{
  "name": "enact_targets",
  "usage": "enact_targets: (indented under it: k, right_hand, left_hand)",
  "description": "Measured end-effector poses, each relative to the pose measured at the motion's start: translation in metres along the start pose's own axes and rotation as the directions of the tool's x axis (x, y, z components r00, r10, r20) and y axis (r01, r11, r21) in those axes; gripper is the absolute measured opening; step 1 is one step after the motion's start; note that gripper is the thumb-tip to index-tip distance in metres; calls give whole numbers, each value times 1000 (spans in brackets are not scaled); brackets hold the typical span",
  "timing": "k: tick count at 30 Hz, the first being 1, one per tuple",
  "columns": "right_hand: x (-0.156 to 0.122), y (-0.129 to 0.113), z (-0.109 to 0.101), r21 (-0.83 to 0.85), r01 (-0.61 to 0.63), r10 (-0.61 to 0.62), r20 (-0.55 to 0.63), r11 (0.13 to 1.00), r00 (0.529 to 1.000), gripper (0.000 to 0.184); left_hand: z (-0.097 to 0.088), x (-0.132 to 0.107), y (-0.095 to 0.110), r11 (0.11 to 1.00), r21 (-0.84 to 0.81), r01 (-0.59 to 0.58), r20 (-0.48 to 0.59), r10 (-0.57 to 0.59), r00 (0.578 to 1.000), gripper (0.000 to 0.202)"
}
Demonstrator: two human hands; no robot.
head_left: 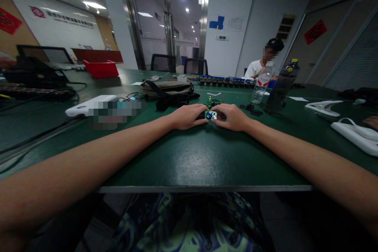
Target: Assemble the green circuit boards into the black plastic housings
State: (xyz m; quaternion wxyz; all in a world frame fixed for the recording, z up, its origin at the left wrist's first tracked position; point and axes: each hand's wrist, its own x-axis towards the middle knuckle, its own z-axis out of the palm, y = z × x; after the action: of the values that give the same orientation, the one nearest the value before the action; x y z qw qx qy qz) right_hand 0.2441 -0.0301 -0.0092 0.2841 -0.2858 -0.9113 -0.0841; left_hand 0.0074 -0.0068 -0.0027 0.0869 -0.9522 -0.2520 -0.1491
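Between both hands, close above the green tabletop, is a small circuit board (211, 115) with a blue part and a bright white patch. My left hand (190, 116) grips its left side, thumb and fingers closed. My right hand (232, 117) grips the opposite side in the same way. Just behind the hands lie several green circuit boards (213, 102) in a loose pile. A few black pieces (251, 109) rest right of my right hand. The fingertips are partly hidden, and the board's finer details are too small to make out.
A grey-brown bag (168, 88) with a black strap lies behind my left hand. On the right stand a clear water bottle (260, 88) and a dark tall bottle (282, 88). A white device (91, 104) sits left. Across the table sits a person (260, 69) in white.
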Motion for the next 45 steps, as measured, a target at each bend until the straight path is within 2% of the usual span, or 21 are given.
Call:
enact_targets:
  k: [9, 15, 35, 45]
  right_hand:
    - [0, 1, 1, -5, -22, 22, 2, 1000, 1000, 28]
    - [0, 1, 0, 0, 10, -10, -21, 1000, 1000, 27]
    - [0, 1, 1, -3, 32, -32, -82, 999, 996, 25]
    - [-1, 0, 1, 10, 74, -71, -173, 997, 982, 23]
  left_hand:
    - [1, 0, -1, 998, 14, -68, -69, 68, 995, 34]
    - [1, 1, -2, 995, 37, -97, -98, 101, 990, 33]
    - [1, 1, -1, 991, 56, -121, -146, 128, 981, 32]
    - [-1, 1, 2, 997, 18, -78, -180, 80, 980, 32]
